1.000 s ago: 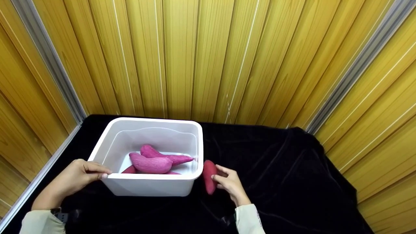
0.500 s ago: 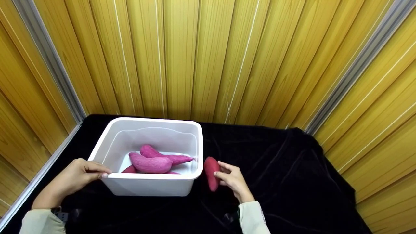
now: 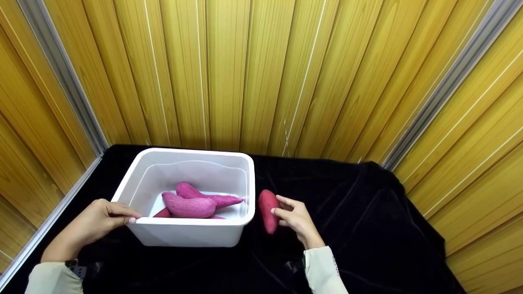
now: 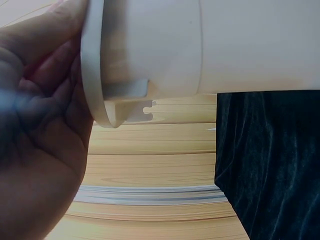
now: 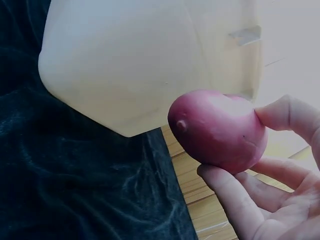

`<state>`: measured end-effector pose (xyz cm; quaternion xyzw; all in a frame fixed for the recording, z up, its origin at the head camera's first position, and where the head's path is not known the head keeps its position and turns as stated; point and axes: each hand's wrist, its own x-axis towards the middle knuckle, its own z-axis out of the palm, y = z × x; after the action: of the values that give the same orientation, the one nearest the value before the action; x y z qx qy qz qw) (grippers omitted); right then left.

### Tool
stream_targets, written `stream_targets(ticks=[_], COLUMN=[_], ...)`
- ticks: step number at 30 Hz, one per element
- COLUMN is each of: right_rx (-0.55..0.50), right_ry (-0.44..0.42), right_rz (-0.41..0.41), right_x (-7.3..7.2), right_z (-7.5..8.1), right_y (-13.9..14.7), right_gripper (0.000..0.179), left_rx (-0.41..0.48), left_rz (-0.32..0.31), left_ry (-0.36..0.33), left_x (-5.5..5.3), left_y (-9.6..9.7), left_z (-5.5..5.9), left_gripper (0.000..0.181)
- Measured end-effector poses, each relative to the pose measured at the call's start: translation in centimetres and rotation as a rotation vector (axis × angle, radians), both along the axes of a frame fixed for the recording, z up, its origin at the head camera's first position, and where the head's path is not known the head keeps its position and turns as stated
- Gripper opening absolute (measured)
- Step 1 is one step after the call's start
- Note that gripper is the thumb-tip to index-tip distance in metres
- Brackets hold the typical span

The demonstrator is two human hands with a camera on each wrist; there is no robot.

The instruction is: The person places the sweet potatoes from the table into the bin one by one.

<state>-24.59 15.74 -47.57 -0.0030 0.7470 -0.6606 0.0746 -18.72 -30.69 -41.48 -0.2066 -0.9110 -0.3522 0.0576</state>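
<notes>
My left hand (image 3: 96, 220) pinches the near left corner of the rim of a white plastic bin (image 3: 192, 234), thumb and fingers over the edge. To the right of the bin, my right hand (image 3: 298, 220) holds a red sweet potato (image 3: 268, 211) between thumb and fingers, its long side running away from me. The right wrist view shows the sweet potato (image 5: 217, 130) end-on, with the bin's outer wall (image 5: 125, 65) behind it. Inside the bin lie a pink-purple sweet potato (image 3: 190, 206) and a second one (image 3: 220, 200) behind it. A darker red piece (image 3: 163, 213) is partly hidden by the near wall.
Black velvet cloth (image 3: 347, 204) covers the table under the bin and stretches to the right. Yellow wood-patterned panels (image 3: 265, 73) stand behind and at both sides, with grey metal strips (image 3: 61, 73) at the corners.
The right hand has moved the red sweet potato slightly away from me and to the right, apart from the bin's side. The left hand and the bin have stayed in place.
</notes>
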Motion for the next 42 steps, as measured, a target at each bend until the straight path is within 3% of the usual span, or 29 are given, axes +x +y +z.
stream_targets(ticks=[42], right_rx=[0.025], right_ry=[0.023], right_rz=[0.062], right_x=[-1.5], right_z=[7.6], right_y=[-0.7], right_gripper=[0.057], left_rx=[0.032], left_rz=[-0.029], left_ry=[0.028], left_x=[-0.2], left_y=[0.0], left_z=[-0.4], left_gripper=[0.01])
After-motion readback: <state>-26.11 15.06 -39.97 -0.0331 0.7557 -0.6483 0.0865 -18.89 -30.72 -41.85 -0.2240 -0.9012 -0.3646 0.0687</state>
